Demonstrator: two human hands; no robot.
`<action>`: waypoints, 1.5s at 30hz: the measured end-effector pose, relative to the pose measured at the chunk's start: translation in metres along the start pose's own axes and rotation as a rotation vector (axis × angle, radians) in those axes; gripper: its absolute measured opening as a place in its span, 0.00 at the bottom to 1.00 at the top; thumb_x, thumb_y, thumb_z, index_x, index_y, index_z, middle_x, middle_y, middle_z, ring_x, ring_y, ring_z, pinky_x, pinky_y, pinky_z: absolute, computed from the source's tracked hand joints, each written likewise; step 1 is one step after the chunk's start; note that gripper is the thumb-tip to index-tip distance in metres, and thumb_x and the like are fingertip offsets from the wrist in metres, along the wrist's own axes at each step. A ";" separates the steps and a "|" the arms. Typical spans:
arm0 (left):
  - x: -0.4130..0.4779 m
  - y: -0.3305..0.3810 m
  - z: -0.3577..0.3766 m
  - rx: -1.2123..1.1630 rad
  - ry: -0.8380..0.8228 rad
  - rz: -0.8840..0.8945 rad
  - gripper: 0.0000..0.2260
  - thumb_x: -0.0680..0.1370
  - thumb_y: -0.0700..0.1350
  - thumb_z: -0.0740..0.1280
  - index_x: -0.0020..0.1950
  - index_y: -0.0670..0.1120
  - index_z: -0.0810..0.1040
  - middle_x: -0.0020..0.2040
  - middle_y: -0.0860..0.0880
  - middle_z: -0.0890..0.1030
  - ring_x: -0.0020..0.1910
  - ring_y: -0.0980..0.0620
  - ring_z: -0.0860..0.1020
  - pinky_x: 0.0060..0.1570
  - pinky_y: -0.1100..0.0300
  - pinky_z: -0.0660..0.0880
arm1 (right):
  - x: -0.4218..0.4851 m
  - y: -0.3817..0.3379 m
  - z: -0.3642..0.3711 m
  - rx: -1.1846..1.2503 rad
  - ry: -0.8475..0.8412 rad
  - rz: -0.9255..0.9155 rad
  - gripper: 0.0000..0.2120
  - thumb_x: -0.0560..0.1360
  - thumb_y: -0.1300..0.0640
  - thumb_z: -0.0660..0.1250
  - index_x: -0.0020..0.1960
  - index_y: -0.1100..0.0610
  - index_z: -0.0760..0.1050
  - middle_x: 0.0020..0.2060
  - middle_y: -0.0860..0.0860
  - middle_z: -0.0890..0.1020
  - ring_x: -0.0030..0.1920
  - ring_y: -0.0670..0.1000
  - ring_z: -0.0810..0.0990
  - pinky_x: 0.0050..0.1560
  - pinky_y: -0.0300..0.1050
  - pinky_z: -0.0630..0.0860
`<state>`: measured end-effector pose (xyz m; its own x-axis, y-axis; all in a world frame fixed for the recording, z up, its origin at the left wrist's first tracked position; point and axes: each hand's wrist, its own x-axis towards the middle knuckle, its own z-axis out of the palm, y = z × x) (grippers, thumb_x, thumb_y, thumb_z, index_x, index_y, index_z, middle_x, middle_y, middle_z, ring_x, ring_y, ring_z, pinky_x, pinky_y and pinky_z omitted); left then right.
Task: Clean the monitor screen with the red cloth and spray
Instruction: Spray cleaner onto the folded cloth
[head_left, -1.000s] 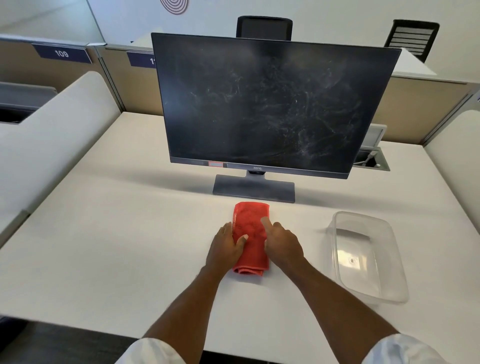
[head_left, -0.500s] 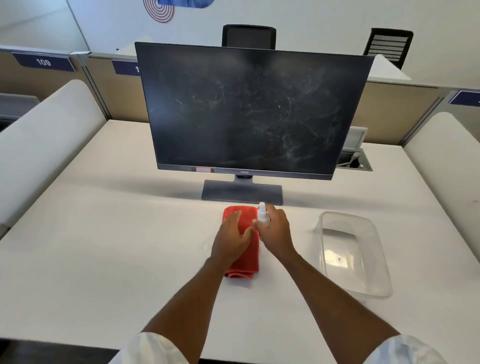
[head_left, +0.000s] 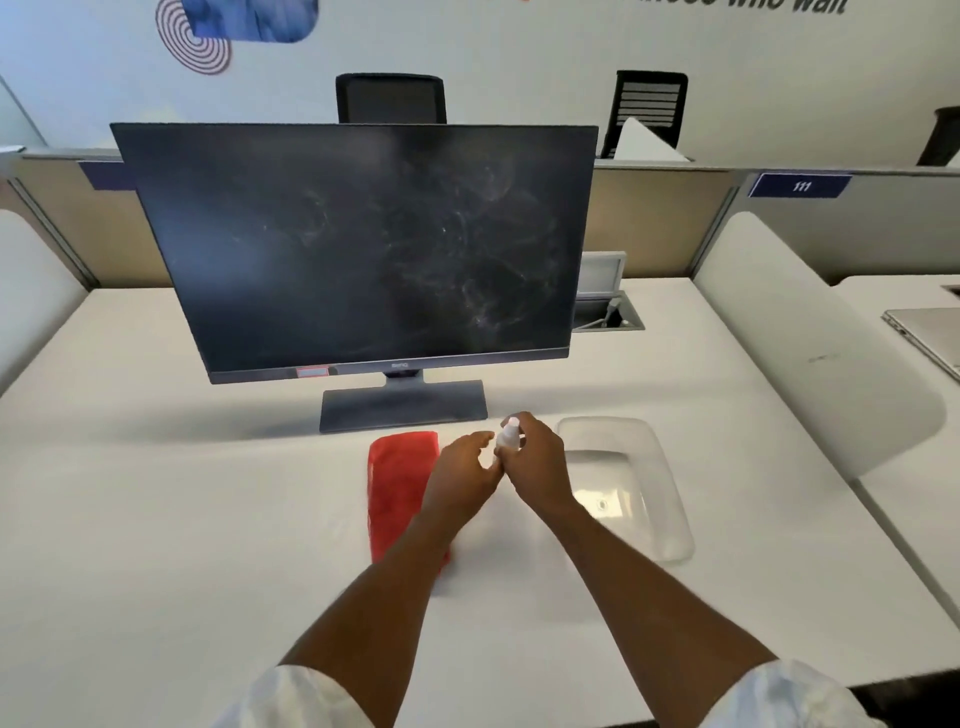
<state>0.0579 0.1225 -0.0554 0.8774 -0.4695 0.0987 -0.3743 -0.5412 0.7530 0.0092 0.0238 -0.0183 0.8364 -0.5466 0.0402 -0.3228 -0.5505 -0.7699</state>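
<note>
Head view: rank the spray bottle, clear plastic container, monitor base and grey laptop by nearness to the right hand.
1. Spray bottle, held in the right hand.
2. Clear plastic container, just right of it.
3. Monitor base, ahead and left; close to the container's rank.
4. Grey laptop, far right on the next desk.

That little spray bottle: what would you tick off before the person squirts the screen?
1. Spray bottle held in right hand: ok.
2. Left hand free, open beside the bottle: ok.
3. Nozzle aimed at monitor screen: cannot tell.
4. Red cloth within reach on the desk: ok.
5. Screen clean: not ok, smudged.
6. Clear tub out of the way: ok.
</note>
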 end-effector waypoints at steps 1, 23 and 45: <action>0.000 0.003 0.004 -0.007 -0.009 0.010 0.12 0.77 0.49 0.67 0.56 0.43 0.80 0.53 0.46 0.83 0.51 0.46 0.80 0.52 0.54 0.76 | 0.001 0.005 -0.002 -0.036 -0.004 0.009 0.18 0.81 0.51 0.55 0.51 0.62 0.78 0.46 0.56 0.83 0.43 0.50 0.78 0.39 0.30 0.67; 0.004 0.018 0.031 0.051 -0.131 -0.059 0.18 0.76 0.38 0.66 0.65 0.45 0.76 0.62 0.47 0.80 0.58 0.46 0.78 0.60 0.50 0.74 | 0.015 0.013 -0.015 -0.434 -0.165 0.073 0.19 0.76 0.56 0.68 0.66 0.57 0.71 0.61 0.56 0.79 0.60 0.56 0.78 0.57 0.47 0.76; -0.022 -0.074 -0.068 0.158 0.040 -0.472 0.25 0.76 0.46 0.65 0.71 0.44 0.63 0.66 0.40 0.70 0.63 0.39 0.71 0.61 0.47 0.70 | 0.000 -0.017 0.088 -0.273 -0.350 0.195 0.15 0.74 0.53 0.65 0.56 0.62 0.75 0.55 0.60 0.81 0.56 0.61 0.79 0.52 0.46 0.75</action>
<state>0.0871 0.2202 -0.0693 0.9718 -0.1222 -0.2017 0.0284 -0.7885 0.6144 0.0540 0.0887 -0.0612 0.8324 -0.4367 -0.3411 -0.5537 -0.6297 -0.5449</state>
